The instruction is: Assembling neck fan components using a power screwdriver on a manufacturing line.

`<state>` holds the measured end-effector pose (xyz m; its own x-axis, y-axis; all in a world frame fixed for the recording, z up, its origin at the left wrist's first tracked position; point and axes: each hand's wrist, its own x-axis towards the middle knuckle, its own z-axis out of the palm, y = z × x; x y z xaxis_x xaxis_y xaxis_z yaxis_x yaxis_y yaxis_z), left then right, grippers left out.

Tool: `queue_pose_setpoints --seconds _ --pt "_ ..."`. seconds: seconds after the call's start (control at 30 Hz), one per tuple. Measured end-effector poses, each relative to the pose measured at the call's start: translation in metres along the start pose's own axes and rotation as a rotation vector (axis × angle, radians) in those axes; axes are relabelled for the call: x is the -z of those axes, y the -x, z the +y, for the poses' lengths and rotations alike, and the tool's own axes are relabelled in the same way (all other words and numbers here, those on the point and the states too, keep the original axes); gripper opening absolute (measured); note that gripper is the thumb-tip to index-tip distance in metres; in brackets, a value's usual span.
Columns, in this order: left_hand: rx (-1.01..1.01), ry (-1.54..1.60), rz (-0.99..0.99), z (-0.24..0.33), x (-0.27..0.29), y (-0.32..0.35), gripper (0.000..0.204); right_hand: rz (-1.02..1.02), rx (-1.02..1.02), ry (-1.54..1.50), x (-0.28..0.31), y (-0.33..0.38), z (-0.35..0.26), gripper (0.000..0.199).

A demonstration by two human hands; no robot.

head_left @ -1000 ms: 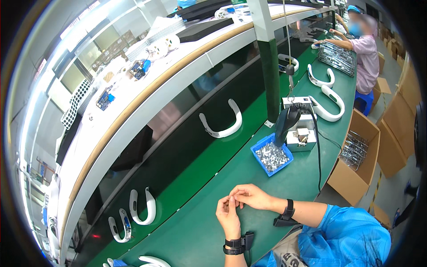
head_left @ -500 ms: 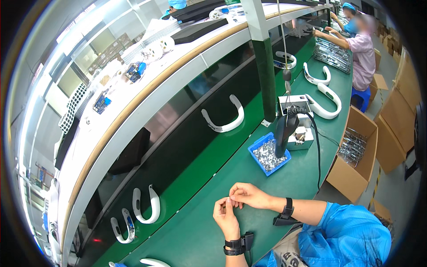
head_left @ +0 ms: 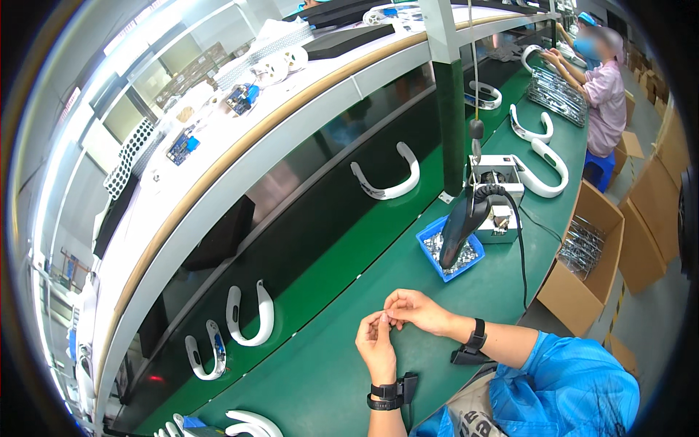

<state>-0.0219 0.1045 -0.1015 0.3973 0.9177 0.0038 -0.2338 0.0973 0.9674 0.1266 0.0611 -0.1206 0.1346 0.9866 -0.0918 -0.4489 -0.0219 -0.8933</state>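
2 bare hands show: 1 left hand (head_left: 376, 351) and 1 right hand (head_left: 422, 313). Near them are 1 blue tray (head_left: 464, 268) and 1 black tool (head_left: 459, 233); the metal bits (head_left: 435, 244) are too many to count. Of the white hoops (head_left: 397, 191), 4 lie along the back strip, 2 lie at the right, and 1 is by a co-worker's hands; more overlap at the lower left, uncountable. The shelf has 2 circuit boards (head_left: 240, 100). At the right are 2 co-workers (head_left: 606, 91), 1 blue stool (head_left: 601, 175) and 1 open carton (head_left: 571, 295) of rods (head_left: 582, 244).
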Motion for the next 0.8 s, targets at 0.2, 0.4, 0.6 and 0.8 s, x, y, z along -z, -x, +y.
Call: queue_pose_setpoints --seconds 0.2,0.4,0.6,0.8 --pt "-0.002 0.012 -0.007 0.000 0.000 0.001 0.012 0.024 -0.028 0.038 0.000 0.002 -0.002 0.019" --pt "-0.012 0.038 0.038 -0.004 0.007 0.002 0.013 -0.022 -0.117 0.120 -0.007 -0.001 -0.004 0.018" --pt "-0.014 0.090 -0.013 -0.019 0.008 -0.002 0.017 0.033 -0.153 0.036 -0.004 0.005 -0.012 0.018" --pt "-0.031 0.051 0.020 -0.018 0.022 0.000 0.023 0.017 -0.109 0.131 -0.011 0.004 -0.005 0.017"
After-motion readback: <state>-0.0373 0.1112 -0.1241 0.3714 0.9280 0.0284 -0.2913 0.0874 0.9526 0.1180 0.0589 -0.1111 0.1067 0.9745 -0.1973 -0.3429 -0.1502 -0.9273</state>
